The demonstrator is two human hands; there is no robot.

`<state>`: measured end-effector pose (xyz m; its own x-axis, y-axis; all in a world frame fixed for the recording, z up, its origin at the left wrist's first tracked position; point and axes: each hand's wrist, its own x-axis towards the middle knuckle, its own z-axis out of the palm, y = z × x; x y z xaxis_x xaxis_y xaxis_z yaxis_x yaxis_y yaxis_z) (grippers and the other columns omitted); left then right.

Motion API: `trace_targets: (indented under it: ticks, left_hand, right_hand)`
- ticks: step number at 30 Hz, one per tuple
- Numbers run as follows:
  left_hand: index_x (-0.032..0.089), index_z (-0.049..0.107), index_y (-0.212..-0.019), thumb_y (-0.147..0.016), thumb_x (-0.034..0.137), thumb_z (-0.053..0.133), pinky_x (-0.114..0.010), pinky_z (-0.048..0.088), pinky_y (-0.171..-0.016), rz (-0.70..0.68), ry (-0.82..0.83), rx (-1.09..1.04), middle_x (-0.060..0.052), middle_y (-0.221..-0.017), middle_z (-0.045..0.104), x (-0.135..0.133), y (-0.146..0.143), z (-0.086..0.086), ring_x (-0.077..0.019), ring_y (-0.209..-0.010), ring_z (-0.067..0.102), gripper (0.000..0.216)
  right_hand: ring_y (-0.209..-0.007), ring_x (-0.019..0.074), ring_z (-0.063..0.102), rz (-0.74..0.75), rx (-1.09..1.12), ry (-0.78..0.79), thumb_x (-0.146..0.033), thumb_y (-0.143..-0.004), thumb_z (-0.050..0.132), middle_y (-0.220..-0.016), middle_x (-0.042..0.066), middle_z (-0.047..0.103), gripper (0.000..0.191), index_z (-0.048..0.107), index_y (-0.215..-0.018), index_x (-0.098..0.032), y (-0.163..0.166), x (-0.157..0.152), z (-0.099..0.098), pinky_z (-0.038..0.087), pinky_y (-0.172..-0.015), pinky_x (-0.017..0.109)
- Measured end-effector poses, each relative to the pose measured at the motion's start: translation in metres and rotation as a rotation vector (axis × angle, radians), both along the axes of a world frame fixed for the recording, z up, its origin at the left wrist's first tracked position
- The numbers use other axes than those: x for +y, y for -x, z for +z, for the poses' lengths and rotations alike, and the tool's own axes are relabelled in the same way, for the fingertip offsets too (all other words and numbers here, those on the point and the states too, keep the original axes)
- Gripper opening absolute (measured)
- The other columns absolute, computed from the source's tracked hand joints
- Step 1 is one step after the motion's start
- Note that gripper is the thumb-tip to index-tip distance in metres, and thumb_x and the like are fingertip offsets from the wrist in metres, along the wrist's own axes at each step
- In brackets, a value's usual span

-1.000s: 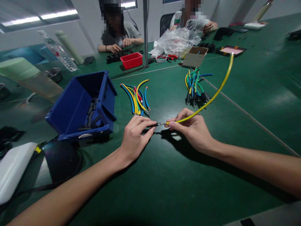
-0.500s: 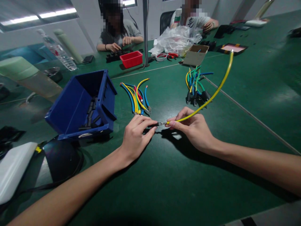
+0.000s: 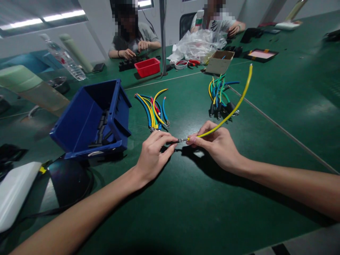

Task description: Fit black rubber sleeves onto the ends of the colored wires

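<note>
Your yellow wire (image 3: 235, 115) is partway along: its metal end (image 3: 184, 140) shows bare at the black sleeve (image 3: 172, 142).
Your left grip (image 3: 151, 154) pinches the black sleeve and your right grip (image 3: 216, 147) pinches the yellow wire, both over the worktop (image 3: 170, 205), on its near-edge side; I cannot tell how far the metal end sits inside. Closer to the far edge, the right bunch (image 3: 218, 92) ends in black sleeves (image 3: 230, 107) and looks done; the left bunch (image 3: 151, 111) looks unsleeved, so probably remains. Black pieces (image 3: 101, 131) lie in the blue bin (image 3: 79, 117).
</note>
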<state>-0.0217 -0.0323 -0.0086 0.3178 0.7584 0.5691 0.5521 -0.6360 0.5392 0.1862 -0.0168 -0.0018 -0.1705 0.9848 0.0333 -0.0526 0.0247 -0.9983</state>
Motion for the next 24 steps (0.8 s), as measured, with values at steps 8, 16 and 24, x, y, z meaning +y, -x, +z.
trace_targets:
  ticks: [8,16,24]
  left_hand:
    - [0.016,0.071,-0.09,-0.085,0.015,0.066,-0.028,0.051,-0.078,-0.034,0.207,-0.146,-0.005,-0.088,0.072,-0.001,0.001,0.006,-0.0148,-0.083,0.066,0.007]
    - [0.017,0.071,-0.092,-0.083,0.024,0.07,-0.023,0.052,-0.072,-0.001,0.554,-0.455,-0.003,-0.088,0.073,-0.009,-0.006,0.005,-0.0134,-0.078,0.067,0.011]
    - [0.017,0.073,-0.088,-0.078,0.024,0.075,-0.022,0.053,-0.068,0.059,0.602,-0.569,-0.003,-0.083,0.074,-0.014,-0.012,0.006,-0.0123,-0.073,0.067,0.012]
  right_hand:
    - [-0.064,0.0167,0.071,0.029,0.028,0.025,-0.033,-0.07,0.082,-0.07,0.001,0.072,0.033,0.051,-0.074,-0.021,-0.001,-0.003,0.005,0.055,-0.059,0.026]
    - [-0.063,0.017,0.071,0.019,0.027,0.013,-0.034,-0.07,0.082,-0.07,0.002,0.072,0.034,0.051,-0.073,-0.02,-0.002,-0.004,0.008,0.055,-0.056,0.025]
    - [-0.064,0.0167,0.071,0.025,0.04,-0.002,-0.034,-0.071,0.082,-0.07,0.002,0.072,0.034,0.051,-0.073,-0.02,-0.002,-0.005,0.007,0.055,-0.057,0.025]
